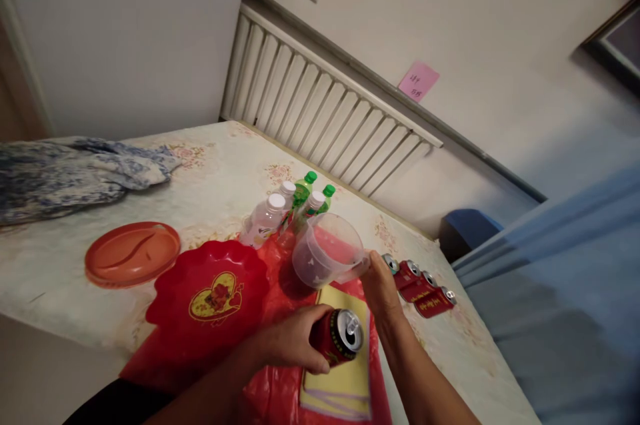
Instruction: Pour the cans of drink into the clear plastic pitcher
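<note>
My left hand (300,338) is wrapped round an opened dark red drink can (338,337), whose silver top faces up toward me. The can is over a yellow sheet or cloth (347,378); whether it rests there I cannot tell. With my right hand (379,281) I grip the handle of a translucent plastic measuring jug (327,251), just beyond the can. Red plastic (280,278) lies under these things. Left of my left hand is a red scalloped tray (235,278) with a gold heart print.
Behind the jug stand several bottles (267,218) with white or green caps. Several cans (430,298) are in a row at the right. An orange-red oval plate (133,255) and a blue-and-white cloth (85,175) lie at the left. A radiator (320,98) lines the wall.
</note>
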`<state>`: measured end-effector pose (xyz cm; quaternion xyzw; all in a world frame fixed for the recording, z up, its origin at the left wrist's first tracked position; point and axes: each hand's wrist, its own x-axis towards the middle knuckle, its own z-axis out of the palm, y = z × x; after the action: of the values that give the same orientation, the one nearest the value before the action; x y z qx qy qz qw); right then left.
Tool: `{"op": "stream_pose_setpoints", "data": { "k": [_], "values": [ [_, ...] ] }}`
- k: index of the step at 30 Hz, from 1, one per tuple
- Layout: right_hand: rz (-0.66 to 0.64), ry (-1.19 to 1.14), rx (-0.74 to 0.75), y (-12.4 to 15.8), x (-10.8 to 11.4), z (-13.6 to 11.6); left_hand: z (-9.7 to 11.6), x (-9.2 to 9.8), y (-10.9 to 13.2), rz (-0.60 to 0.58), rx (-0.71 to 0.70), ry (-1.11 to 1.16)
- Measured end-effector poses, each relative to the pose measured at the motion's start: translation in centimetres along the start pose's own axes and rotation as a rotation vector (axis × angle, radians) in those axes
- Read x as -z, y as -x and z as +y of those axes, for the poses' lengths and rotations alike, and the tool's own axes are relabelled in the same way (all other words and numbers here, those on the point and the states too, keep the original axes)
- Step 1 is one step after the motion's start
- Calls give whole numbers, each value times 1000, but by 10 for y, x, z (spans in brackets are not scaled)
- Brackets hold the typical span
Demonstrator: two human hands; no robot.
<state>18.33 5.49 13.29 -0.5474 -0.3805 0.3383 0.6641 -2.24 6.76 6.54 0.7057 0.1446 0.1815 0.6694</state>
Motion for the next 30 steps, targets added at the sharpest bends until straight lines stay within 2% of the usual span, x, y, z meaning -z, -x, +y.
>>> {"op": "stream_pose_setpoints", "data": {
  "k": [4,6,9,11,13,20,25,30],
  "values": [
    [180,58,22,31,28,0,-1,-1,-2,21,-7,35],
    [197,103,-10,55,40,3,2,-1,-2,10,-6,66],
    [-7,136,-90,93,50,12,4,-1,-5,1,-17,89],
    [-129,142,-124,113,48,17,2,-3,-8,15,-40,84],
    [-176,168,-142,126,42,22,-3,-6,-12,24,-58,85],
    [-41,308,-103,132,21,34,-12,-19,-24,9,-105,81],
    [60,406,-93,132,22,33,-12,-29,-31,45,-163,-15],
    [196,475,-98,135,32,34,-20,-43,-41,17,-165,-43]
  ]
}}
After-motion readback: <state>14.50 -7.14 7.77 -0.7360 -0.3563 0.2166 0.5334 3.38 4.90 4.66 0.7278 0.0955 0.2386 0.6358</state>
